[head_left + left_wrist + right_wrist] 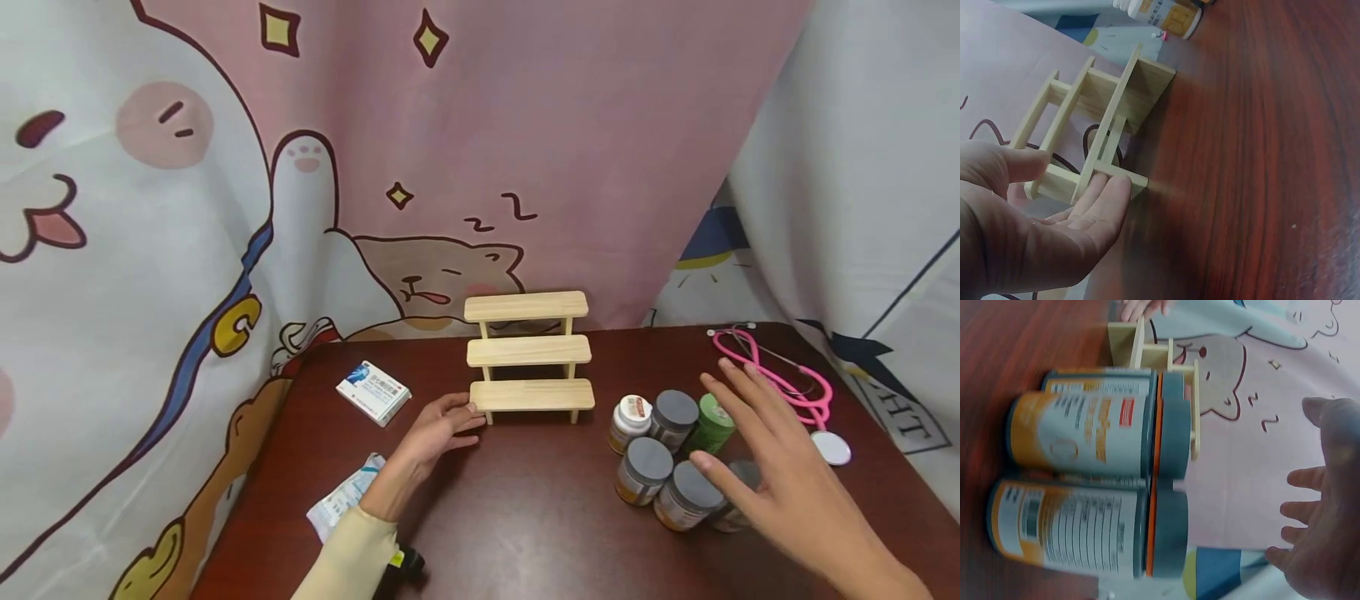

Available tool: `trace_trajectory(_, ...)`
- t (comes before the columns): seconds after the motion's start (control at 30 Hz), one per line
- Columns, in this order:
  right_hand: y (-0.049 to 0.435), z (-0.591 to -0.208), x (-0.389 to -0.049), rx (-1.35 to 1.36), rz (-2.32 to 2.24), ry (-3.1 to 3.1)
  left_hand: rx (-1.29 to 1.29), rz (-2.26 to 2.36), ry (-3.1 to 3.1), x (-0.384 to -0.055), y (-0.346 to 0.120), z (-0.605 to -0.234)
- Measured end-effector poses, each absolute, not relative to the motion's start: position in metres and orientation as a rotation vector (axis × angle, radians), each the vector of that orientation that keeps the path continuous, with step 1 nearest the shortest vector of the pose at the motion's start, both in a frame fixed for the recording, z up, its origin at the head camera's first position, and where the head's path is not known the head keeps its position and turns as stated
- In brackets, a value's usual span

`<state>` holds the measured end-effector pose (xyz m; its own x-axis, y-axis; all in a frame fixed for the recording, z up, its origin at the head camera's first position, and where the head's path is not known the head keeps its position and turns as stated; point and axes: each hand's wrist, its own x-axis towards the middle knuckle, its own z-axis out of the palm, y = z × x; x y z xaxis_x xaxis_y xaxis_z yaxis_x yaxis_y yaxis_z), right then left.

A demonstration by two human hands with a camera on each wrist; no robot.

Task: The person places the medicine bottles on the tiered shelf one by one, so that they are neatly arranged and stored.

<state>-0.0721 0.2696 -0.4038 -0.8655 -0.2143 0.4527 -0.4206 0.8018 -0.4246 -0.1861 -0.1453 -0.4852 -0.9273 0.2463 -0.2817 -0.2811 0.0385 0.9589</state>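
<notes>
A three-tiered wooden display shelf (529,350) stands at the back middle of the table. My left hand (433,435) holds its left end; in the left wrist view the thumb lies by the middle board and the fingertips (1119,187) are against the leg under the lowest board. My right hand (787,471) hovers with spread fingers over a cluster on the right, holding nothing. That cluster has several grey-lidded supplement jars (645,471), a white bottle (631,423) and a green container (712,423), partly behind the hand. Two jars (1085,528) fill much of the right wrist view.
On the left lie a white and blue medicine box (373,392) and a white packet (345,500), with a black object (408,562) near the left sleeve. A pink stethoscope (817,400) rests at the back right. Printed curtain (600,167) hangs behind the table.
</notes>
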Motion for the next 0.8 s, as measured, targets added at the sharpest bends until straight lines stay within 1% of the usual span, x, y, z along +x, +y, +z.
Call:
trace_trajectory(0.27, 0.292, -0.404, -0.074, 0.365, 0.651, -2.724, -0.073, 1.995, 1.926, -0.199, -0.140, -0.497)
trace_trajectory(0.5, 0.306, -0.410, -0.084, 0.379, 0.894, -2.604, -0.168, 2.031, 1.937, -0.200, -0.140, -0.503)
trace_trajectory(0.8, 0.329, -0.430, -0.100, 0.273, 1.210, -2.598, -0.182, 2.057, 1.881, -0.204, -0.144, -0.508)
